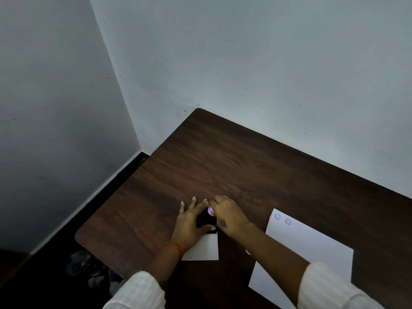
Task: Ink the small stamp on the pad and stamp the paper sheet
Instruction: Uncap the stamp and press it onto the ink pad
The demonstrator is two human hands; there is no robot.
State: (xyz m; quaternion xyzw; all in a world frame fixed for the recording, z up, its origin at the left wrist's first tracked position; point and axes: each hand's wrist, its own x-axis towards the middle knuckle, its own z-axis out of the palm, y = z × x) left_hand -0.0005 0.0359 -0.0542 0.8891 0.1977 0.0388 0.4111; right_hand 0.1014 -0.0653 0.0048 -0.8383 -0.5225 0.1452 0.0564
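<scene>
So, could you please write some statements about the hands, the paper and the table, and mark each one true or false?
1. The paper sheet already carries two round purple marks near its far corner. True.
2. The left hand lies on the paper sheet. False: it rests by the dark ink pad, left of the sheet.
3. The right hand is at the ink pad. True.
4. The table is white. False: it is dark brown wood.

I see a dark wooden table (234, 166); on it, a paper sheet (312, 248) at four o'clock, a small white card (207, 248) at six.
</scene>
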